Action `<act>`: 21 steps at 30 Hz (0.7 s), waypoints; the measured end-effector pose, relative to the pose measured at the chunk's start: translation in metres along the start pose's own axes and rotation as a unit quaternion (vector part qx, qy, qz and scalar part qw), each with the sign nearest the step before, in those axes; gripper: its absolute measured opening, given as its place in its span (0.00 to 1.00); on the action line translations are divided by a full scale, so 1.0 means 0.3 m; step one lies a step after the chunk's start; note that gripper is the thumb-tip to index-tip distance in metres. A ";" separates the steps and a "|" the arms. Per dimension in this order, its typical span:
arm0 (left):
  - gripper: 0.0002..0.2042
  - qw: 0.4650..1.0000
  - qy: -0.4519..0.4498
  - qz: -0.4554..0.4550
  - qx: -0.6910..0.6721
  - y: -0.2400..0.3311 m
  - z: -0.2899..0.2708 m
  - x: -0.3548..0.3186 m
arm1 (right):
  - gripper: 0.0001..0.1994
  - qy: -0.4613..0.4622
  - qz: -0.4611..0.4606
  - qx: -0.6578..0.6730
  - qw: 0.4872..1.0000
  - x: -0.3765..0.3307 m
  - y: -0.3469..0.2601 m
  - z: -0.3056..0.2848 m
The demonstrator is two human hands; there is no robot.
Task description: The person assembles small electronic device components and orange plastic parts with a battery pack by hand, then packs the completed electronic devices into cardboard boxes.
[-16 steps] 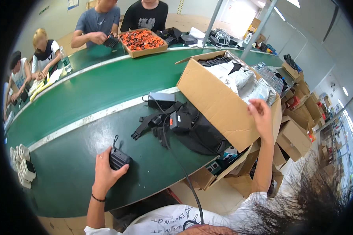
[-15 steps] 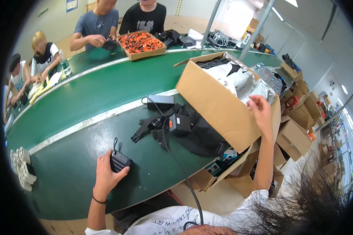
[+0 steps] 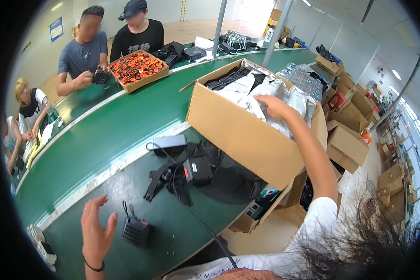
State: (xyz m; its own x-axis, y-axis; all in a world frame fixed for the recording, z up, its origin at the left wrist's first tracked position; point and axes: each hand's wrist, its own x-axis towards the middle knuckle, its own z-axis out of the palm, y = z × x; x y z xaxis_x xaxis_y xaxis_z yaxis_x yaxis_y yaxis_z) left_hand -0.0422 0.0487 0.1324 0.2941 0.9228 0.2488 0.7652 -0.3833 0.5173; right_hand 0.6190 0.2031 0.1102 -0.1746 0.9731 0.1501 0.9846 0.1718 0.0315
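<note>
My left hand (image 3: 97,228) is raised at the lower left, fingers apart and holding nothing. Just to its right, a small black ribbed device (image 3: 136,232) with a wrist loop rests on the green table. My right hand (image 3: 276,108) reaches over the cardboard box (image 3: 247,140), index finger stretched out at a silver foil bag (image 3: 268,88). Its other fingers are partly hidden, and I cannot tell whether they touch the bag. Flat black pieces (image 3: 228,78) stand in a row at the box's far left corner.
Beside the box lie a black bag with straps (image 3: 228,179), a black box-shaped unit (image 3: 198,170) and a power adapter (image 3: 169,143). A cable crosses the table. White devices (image 3: 44,249) stand at the left. Across the belt, co-workers sit near a carton of orange-and-black parts (image 3: 137,67).
My left hand has let go of the black device and moved left. My right hand has moved from the box's near edge further in over the foil bags. The view has shifted.
</note>
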 end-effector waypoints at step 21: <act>0.27 0.970 -0.142 0.173 0.094 0.707 0.808 1.436 | 0.17 0.009 0.124 0.239 0.963 0.125 -0.034 -0.226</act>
State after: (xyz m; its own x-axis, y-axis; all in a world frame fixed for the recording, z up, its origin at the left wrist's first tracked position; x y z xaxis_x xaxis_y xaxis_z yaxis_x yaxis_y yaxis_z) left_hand 0.3854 0.3741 0.1509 0.6775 0.7237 0.1312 0.6756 -0.6829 0.2780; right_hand 0.6021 0.2275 0.1825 0.0697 0.9914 0.1110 0.8850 -0.0101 -0.4655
